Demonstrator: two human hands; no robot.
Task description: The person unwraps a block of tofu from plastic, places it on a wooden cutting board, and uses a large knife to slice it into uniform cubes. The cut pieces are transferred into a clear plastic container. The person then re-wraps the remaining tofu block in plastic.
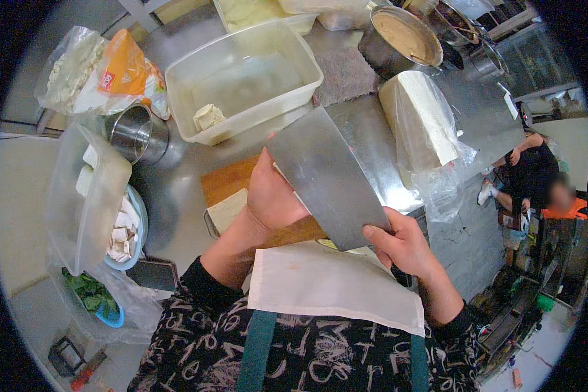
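Note:
My right hand grips a broad cleaver at its near right end, and the flat blade faces up. Under the blade, my left hand supports a white block, probably tofu; only a thin edge of it shows, and its fingers are mostly hidden. Below both hands lies a wooden cutting board. A pale tofu slab rests at the board's left side, partly behind my left forearm.
Beyond the board stands a translucent plastic tub holding a tofu chunk. A bagged white block and a pot of brown sauce are at right. Leftward are a steel pot and a tilted plastic bin. A person sits far right.

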